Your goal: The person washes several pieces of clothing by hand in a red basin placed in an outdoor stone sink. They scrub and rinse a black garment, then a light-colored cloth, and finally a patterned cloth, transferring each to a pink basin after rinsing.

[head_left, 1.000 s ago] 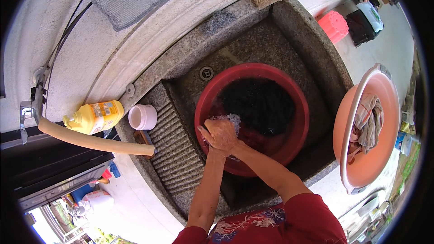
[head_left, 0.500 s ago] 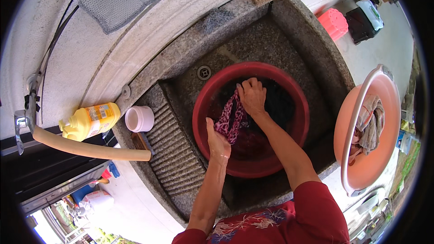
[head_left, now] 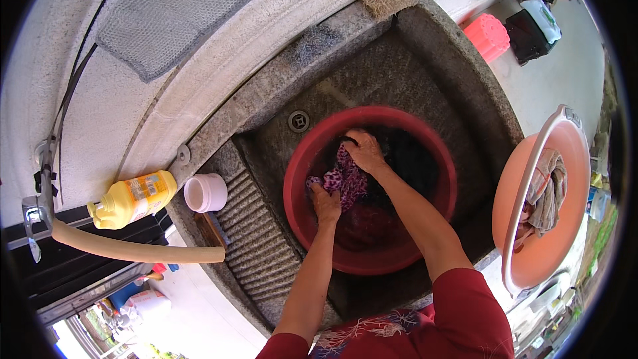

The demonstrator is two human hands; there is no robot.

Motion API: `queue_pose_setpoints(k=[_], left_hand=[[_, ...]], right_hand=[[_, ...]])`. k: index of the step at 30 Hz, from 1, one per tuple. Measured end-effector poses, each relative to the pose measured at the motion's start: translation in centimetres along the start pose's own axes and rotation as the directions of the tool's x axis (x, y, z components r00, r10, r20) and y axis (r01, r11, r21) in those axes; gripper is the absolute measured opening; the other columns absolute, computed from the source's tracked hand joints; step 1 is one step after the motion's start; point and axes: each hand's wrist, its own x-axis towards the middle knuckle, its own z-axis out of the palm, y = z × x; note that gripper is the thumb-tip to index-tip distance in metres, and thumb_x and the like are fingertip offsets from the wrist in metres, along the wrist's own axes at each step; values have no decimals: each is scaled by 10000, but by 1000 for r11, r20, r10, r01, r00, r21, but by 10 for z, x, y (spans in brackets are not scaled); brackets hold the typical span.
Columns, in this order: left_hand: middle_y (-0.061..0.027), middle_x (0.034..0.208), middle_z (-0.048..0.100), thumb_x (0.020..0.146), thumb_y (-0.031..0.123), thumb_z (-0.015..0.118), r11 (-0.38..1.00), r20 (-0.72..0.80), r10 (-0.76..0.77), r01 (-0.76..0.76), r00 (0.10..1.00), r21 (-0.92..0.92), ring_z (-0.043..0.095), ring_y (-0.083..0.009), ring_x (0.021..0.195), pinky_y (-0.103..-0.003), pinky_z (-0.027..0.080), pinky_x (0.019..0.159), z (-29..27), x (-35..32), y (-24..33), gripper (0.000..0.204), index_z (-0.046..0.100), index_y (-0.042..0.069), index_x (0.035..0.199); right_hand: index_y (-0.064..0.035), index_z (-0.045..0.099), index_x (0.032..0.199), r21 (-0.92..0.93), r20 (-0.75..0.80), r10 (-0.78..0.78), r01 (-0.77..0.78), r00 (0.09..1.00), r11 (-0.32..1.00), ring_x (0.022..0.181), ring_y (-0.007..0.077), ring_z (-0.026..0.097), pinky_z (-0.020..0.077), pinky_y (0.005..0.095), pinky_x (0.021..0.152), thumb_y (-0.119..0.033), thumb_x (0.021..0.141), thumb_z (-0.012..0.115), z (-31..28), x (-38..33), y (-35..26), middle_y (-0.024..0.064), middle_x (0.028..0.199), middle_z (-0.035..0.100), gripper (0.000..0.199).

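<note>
Inside a stone sink (head_left: 345, 86) sits a red basin (head_left: 296, 226) with dark water and dark cloth in it. Both hands are over the basin, working a wet pink and black patterned cloth (head_left: 350, 183). My left hand (head_left: 325, 203) is closed on the cloth's left part, near the basin's left side. Farther back, my right hand (head_left: 365, 151) grips its upper end, fingers curled and partly hidden. The cloth's lower part hangs toward the water. Black cloth (head_left: 412, 159) lies in the basin to the right of my right hand.
Left of the basin is a ridged washboard (head_left: 256, 239). A white tub (head_left: 205, 193), a brush (head_left: 211, 229), a yellow bottle (head_left: 136, 198) and a tap hose (head_left: 133, 250) are by its edge. At right stands a peach basin (head_left: 570, 213) holding clothes (head_left: 548, 189). A drain (head_left: 299, 121) lies behind the red basin.
My left hand has gone from an upright, flatter pose beside the cloth to curling around it, slightly left. The cloth is more bunched. My right hand has shifted a little left and nearer.
</note>
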Motion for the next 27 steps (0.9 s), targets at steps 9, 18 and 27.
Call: queue_pose_setpoints(k=[9, 18, 27], left_hand=[[-113, 1018, 593, 865, 252, 629, 752, 78, -45, 85, 996, -653, 614, -152, 767, -267, 495, 470, -24, -2, -14, 415, 481, -3, 1158], [-208, 1211, 529, 781, 383, 700, 407, 368, -292, 462, 883, -788, 530, -316, 1073, -407, 437, 873, -24, -36, -7, 680, 438, -20, 1263], [-53, 829, 598, 781, 219, 596, 876, -95, -44, -7, 994, -482, 568, -238, 789, -345, 456, 712, 19, -38, -24, 238, 594, 51, 950]], right_hand=[[3, 615, 993, 747, 95, -340, 159, 936, 646, 855, 67, 488, 418, 202, 716, -2, 863, 574, -90, -48, -139, 37, 1014, 540, 136], [-59, 587, 1053, -82, 424, -176, 231, 888, 969, 915, 307, 595, 505, 383, 744, -55, 790, 606, -47, -146, -41, 163, 1020, 582, 263], [4, 626, 923, -194, 30, 134, -126, 990, 973, 755, 315, 626, 488, 383, 679, -144, 769, 632, 14, -90, -21, 194, 803, 622, 213]])
